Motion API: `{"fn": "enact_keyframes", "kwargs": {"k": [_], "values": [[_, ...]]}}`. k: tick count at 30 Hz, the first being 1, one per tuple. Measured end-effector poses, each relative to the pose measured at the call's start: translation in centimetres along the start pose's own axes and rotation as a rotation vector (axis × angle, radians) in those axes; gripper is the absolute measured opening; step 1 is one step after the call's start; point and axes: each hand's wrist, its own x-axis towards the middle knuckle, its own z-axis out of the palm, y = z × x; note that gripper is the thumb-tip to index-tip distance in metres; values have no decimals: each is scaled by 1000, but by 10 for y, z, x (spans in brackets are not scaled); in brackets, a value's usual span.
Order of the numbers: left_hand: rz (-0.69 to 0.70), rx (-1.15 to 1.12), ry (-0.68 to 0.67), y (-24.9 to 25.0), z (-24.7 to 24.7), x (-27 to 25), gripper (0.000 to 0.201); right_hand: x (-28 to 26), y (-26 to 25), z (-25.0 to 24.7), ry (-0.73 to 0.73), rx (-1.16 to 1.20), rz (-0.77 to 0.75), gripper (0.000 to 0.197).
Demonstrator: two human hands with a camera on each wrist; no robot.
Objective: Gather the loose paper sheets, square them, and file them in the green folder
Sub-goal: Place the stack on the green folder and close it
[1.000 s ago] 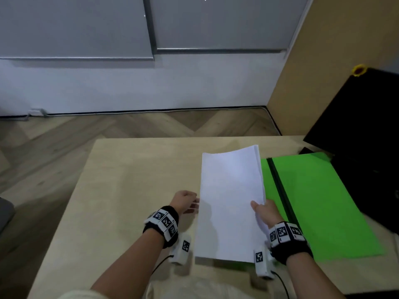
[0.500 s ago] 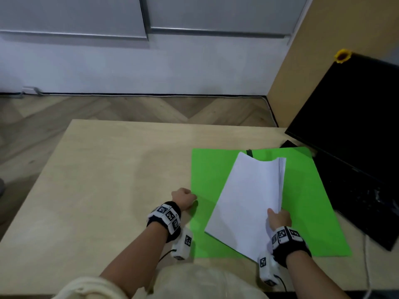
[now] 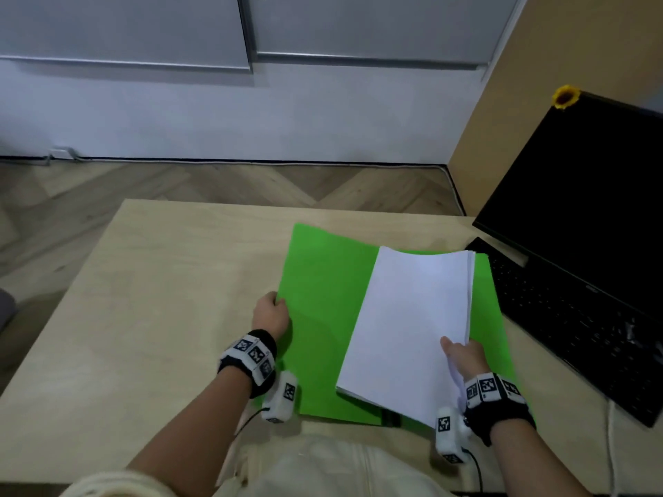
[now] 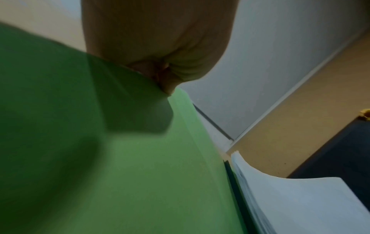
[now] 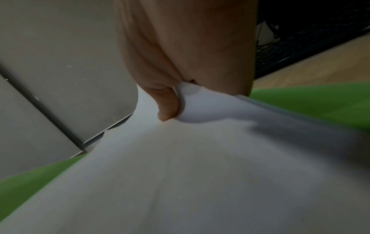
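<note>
The loose paper sheets (image 3: 412, 324) are gathered into one stack with their edges roughly aligned, so gathering and squaring appear done. The green folder (image 3: 323, 299) lies open on the table (image 3: 161, 299), near its right side, with the dark spine strip (image 3: 391, 417) showing at the near edge. The stack sits over the folder's right half, at a slight angle to it, its far end bowed upward; the near right corner is raised, so the stack is not yet lying flat. The right hand (image 3: 464, 356) grasps that corner, thumb (image 5: 167, 104) pressed on the top sheet and the other fingers hidden beneath. The left hand (image 3: 271, 315) pinches the left edge of the folder's left cover, which looks slightly lifted at that side. In my judgement the filing step is under way: the stack still has to be straightened against the spine, set down and released, and the left cover folded over it. A black laptop (image 3: 581, 281) stands open just to the right of the folder, close enough to warrant care when the stack is aligned.
</note>
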Motion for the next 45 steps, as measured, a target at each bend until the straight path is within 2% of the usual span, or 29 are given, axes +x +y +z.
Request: {"fn": "enact_keyframes", "kwargs": {"k": [4,8,14,20,34,37,41,45], "values": [[101,94,138,4,-66,12,31,-4,-13,15,-45,-28,-66,58],[163,160,255,10,-119,14,29,-8,-26,51,-121,-85,-92,59],[155,171,328,5,-169,23,30,-26,-46,117,-217,-156,-136,43],[169,178,334,-6,-198,28,29,-30,-50,167,-257,-242,-147,42],[182,115,276,-5,-213,25,27,-24,-46,193,-179,-323,-187,43],[179,88,192,3,-215,20,26,-25,-46,194,-177,-326,-221,41],[242,71,9,16,-219,12,23,-23,-51,190,-193,-302,-294,42],[283,62,-101,27,-220,-4,24,-20,-54,189,-238,-325,-345,43]]}}
